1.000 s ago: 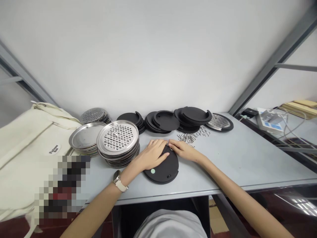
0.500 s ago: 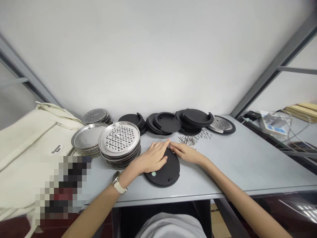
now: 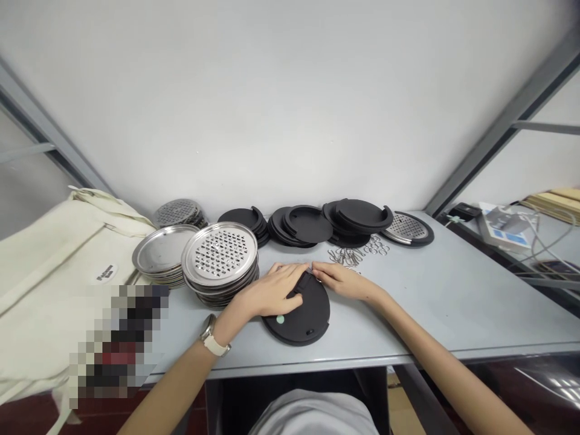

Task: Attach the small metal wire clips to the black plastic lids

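A round black disc [image 3: 301, 326] lies on the grey table near its front edge, with a pale green dot at its left and a small slot near the bottom. My left hand [image 3: 276, 290] rests over the disc's upper left part, fingers stretched toward its top edge. At that top edge my right hand [image 3: 338, 281] has its fingertips closed in a pinch; the small thing there is hidden. Metal hooks and rings [image 3: 347, 257] lie just behind my right hand.
Perforated metal discs [image 3: 220, 254] top a stack left of my hands, beside stacked plain metal plates [image 3: 165, 251]. Stacks of black rings and discs [image 3: 310, 225] stand along the wall. A cream bag [image 3: 49, 290] is at the left. A black-rimmed grater disc [image 3: 408, 228] lies back right.
My left hand's fingers have shifted slightly down and left, showing a dark raised part near the disc's top. My right hand stays at the top edge.
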Demonstrator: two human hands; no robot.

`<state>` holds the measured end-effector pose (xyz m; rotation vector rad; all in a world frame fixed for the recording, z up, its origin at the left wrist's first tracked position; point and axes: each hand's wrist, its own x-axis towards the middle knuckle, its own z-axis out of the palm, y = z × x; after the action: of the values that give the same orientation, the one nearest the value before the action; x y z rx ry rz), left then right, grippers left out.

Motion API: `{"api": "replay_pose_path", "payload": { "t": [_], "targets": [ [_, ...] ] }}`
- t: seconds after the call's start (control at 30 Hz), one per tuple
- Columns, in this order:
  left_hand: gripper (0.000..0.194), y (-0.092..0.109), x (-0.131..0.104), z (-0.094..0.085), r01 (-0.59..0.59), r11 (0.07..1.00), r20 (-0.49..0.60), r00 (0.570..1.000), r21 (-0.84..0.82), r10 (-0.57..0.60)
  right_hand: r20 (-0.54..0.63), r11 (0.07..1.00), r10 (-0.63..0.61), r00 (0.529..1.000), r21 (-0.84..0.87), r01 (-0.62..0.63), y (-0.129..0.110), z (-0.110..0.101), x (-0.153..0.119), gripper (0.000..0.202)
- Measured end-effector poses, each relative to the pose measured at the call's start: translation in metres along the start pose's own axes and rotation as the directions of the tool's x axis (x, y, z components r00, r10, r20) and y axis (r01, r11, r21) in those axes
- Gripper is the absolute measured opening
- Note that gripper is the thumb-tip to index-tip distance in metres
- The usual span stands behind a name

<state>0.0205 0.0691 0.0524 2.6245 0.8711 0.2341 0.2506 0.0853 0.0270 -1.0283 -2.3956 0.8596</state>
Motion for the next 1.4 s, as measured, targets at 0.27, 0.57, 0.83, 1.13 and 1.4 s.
{"api": "replay_pose_path", "payload": {
  "t": [0.27, 0.57, 0.83, 1.13, 1.4],
  "targets": [
    [0.057, 0.001, -0.005, 0.004, 0.078, 0.994, 0.069, 0.995, -0.078, -0.072, 0.063, 1.0, -0.001, 0.998, 0.019, -0.001, 0.001, -0.003, 0.0, 0.033],
    [0.065, -0.003, -0.012, -0.001, 0.112, 0.979, 0.144, 0.986, -0.169, -0.088, 0.087, 1.0, -0.001, 0.996, 0.014, 0.0, -0.001, -0.002, -0.002, 0.034],
    [0.065, 0.001, 0.0, 0.005, 0.071, 0.984, 0.069, 0.996, -0.165, -0.06, 0.291, 0.994, 0.005, 0.957, 0.107, -0.038, 0.005, -0.025, 0.009, 0.037],
    [0.053, 0.004, 0.004, 0.009, 0.041, 0.986, -0.034, 0.998, -0.163, -0.047, 0.426, 0.984, -0.025, 0.904, 0.17, -0.053, 0.015, -0.035, 0.019, 0.038],
    [0.052, 0.005, 0.003, 0.005, 0.008, 0.968, -0.057, 0.998, -0.25, -0.023, 0.422, 0.982, -0.024, 0.906, 0.178, -0.057, 0.015, -0.034, 0.017, 0.036]
  ]
}}
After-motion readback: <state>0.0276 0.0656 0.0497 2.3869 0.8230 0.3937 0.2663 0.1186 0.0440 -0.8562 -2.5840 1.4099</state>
